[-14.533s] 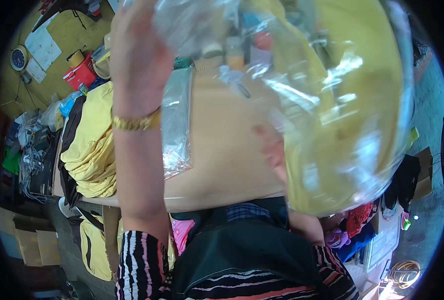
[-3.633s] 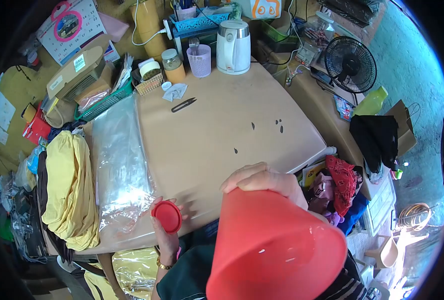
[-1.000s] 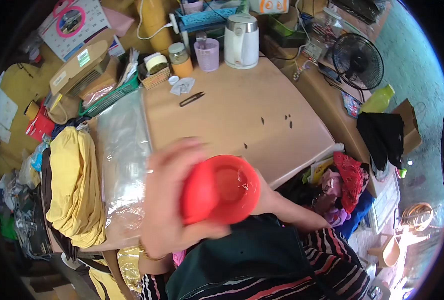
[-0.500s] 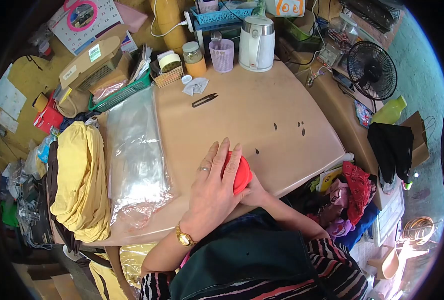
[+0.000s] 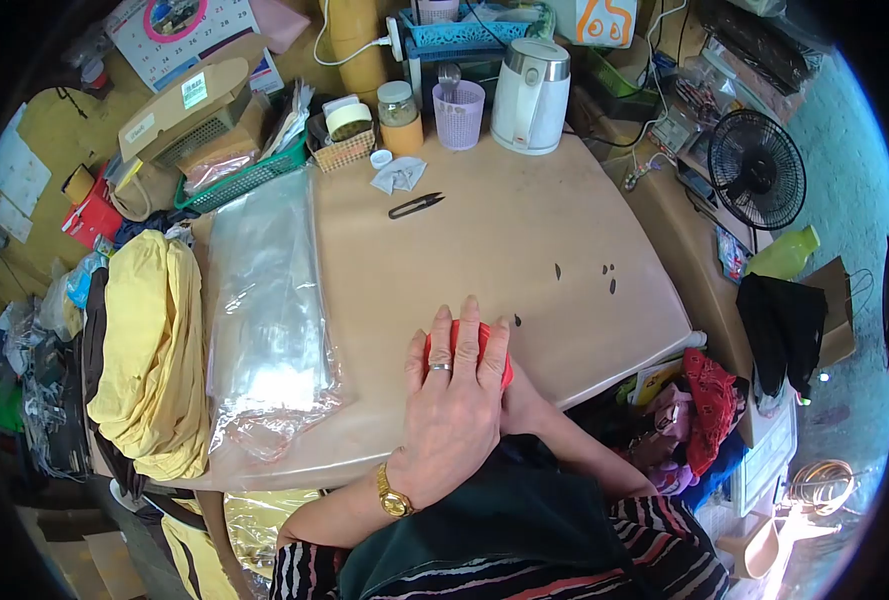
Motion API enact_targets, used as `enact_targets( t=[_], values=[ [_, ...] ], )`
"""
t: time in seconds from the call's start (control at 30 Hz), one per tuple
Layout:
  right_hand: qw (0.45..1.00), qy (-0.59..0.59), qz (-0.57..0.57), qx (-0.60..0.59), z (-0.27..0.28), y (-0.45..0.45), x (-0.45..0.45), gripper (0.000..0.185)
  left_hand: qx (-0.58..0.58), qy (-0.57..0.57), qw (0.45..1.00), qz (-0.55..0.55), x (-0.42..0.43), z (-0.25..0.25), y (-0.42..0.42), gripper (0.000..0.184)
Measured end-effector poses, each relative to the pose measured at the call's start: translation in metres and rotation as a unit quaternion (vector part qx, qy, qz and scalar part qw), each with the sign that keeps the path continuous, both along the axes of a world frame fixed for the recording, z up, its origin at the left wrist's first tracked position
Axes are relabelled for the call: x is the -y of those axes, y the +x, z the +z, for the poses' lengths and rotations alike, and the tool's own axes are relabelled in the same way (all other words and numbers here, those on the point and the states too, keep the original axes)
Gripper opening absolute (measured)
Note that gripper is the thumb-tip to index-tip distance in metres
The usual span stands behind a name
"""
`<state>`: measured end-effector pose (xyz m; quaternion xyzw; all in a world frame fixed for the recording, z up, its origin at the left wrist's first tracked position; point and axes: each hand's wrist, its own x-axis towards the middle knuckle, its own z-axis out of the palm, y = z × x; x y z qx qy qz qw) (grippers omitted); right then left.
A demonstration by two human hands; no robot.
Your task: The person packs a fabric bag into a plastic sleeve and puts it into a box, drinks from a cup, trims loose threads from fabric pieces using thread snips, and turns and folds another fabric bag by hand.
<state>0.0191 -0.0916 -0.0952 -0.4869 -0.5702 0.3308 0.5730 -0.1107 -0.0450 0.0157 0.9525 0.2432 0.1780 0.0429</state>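
In the head view, a round red lid point(image 5: 484, 338) shows between the fingers at the near edge of the table. My left hand point(image 5: 456, 400), with a ring and a gold watch, lies over its top, fingers gripping across it. Beside and partly beneath it is my right hand point(image 5: 524, 402), its fingers mostly hidden, closed around the side of the same red-lidded container. What the container's body looks like is hidden by the hands. Thread snips point(image 5: 416, 206) lie farther back on the table.
A stack of clear plastic bags point(image 5: 269, 290) lies left on the tan table point(image 5: 484, 250), beside folded yellow cloth point(image 5: 154, 350). Along the back stand a white kettle point(image 5: 531, 97), a purple basket cup point(image 5: 457, 118) and a jar point(image 5: 399, 118). A black fan point(image 5: 757, 170) is at right.
My left hand has turned on the red lid, its fingers pointing straighter away and covering more of it. My right hand stays at the side. The camera view has shifted slightly.
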Motion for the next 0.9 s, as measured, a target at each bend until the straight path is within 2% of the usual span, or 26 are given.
enact_targets(
  t=[0.03, 0.07, 0.13, 0.17, 0.2, 0.23, 0.27, 0.33, 0.37, 0.4, 0.43, 0.47, 0.53, 0.57, 0.6, 0.63, 0.67, 0.7, 0.73, 0.8, 0.83, 0.87, 0.9],
  values=[
    [0.995, -0.032, 0.008, 0.093, 0.016, 0.007, 0.003, 0.082, 0.001, -0.001, 1.0, -0.01, -0.002, 0.0, -0.001, 0.066],
    [0.993, -0.065, -0.012, 0.101, 0.027, 0.008, 0.005, 0.079, 0.001, 0.001, 1.0, -0.007, -0.004, 0.005, -0.003, 0.066],
    [0.989, -0.097, -0.033, 0.105, 0.032, 0.008, -0.002, 0.077, 0.032, -0.072, 0.995, -0.055, -0.012, 0.021, -0.012, 0.071],
    [0.995, -0.064, -0.024, 0.078, 0.031, 0.015, -0.015, 0.07, 0.034, -0.069, 0.996, -0.054, -0.014, 0.021, -0.018, 0.071],
    [0.998, -0.032, -0.016, 0.052, 0.035, 0.024, -0.029, 0.064, 0.106, -0.074, 0.991, -0.043, -0.015, 0.017, -0.027, 0.075],
    [0.998, -0.048, -0.025, 0.01, 0.049, 0.034, -0.046, 0.059, 0.176, -0.079, 0.981, -0.032, -0.016, 0.012, -0.038, 0.078],
    [0.997, -0.063, -0.034, -0.031, 0.066, 0.047, -0.067, 0.054, 0.204, -0.149, 0.966, -0.05, -0.017, 0.007, -0.051, 0.077],
    [0.993, 0.061, -0.096, -0.018, 0.082, 0.085, -0.124, 0.052, 0.135, -0.397, 0.9, -0.123, -0.021, -0.008, -0.088, 0.069],
    [0.984, 0.121, -0.132, -0.008, 0.09, 0.104, -0.156, 0.05, 0.076, -0.473, 0.866, -0.145, -0.021, -0.016, -0.106, 0.066],
    [0.969, 0.133, -0.199, 0.061, 0.103, 0.129, -0.185, 0.052, 0.018, -0.545, 0.822, -0.164, -0.019, -0.024, -0.122, 0.063],
    [0.95, 0.159, -0.227, 0.148, 0.114, 0.155, -0.214, 0.056, 0.022, -0.546, 0.822, -0.159, -0.013, -0.033, -0.138, 0.063],
    [0.921, 0.224, -0.269, 0.169, 0.112, 0.178, -0.25, 0.066, 0.014, -0.56, 0.815, -0.148, -0.009, -0.04, -0.152, 0.06],
    [0.882, 0.286, -0.354, 0.124, 0.096, 0.221, -0.314, 0.078, 0.011, -0.573, 0.809, -0.132, -0.01, -0.04, -0.178, 0.056],
    [0.884, 0.287, -0.347, 0.122, 0.097, 0.219, -0.318, 0.078, 0.07, -0.557, 0.826, -0.042, -0.01, -0.027, -0.194, 0.054],
    [0.881, 0.194, -0.403, 0.152, 0.1, 0.214, -0.32, 0.083, 0.131, -0.536, 0.833, 0.049, -0.009, -0.015, -0.21, 0.052],
    [0.868, 0.099, -0.451, 0.182, 0.101, 0.21, -0.325, 0.089, 0.194, -0.436, 0.873, 0.099, -0.012, -0.005, -0.225, 0.044],
    [0.873, 0.1, -0.441, 0.181, 0.095, 0.212, -0.334, 0.089, 0.273, -0.365, 0.868, 0.195, -0.011, 0.016, -0.228, 0.037],
    [0.869, 0.068, -0.456, 0.181, 0.081, 0.22, -0.347, 0.089, 0.333, -0.249, 0.879, 0.233, -0.017, 0.015, -0.244, 0.035],
    [0.863, 0.036, -0.47, 0.18, 0.069, 0.226, -0.36, 0.09, 0.269, -0.102, 0.917, 0.277, -0.03, 0.027, -0.257, 0.035],
    [0.876, 0.034, -0.44, 0.193, 0.048, 0.235, -0.373, 0.091, 0.134, 0.085, 0.919, 0.36, -0.058, 0.047, -0.27, 0.032],
    [0.881, 0.034, -0.431, 0.192, 0.044, 0.232, -0.375, 0.091, 0.093, 0.138, 0.902, 0.398, -0.075, 0.044, -0.282, 0.033],
    [0.863, 0.016, -0.458, 0.214, 0.04, 0.228, -0.375, 0.093, 0.049, 0.187, 0.89, 0.412, -0.092, 0.042, -0.292, 0.038],
    [0.842, -0.003, -0.486, 0.235, 0.037, 0.227, -0.374, 0.095, 0.047, 0.182, 0.897, 0.399, -0.111, 0.036, -0.308, 0.043]
  ],
)
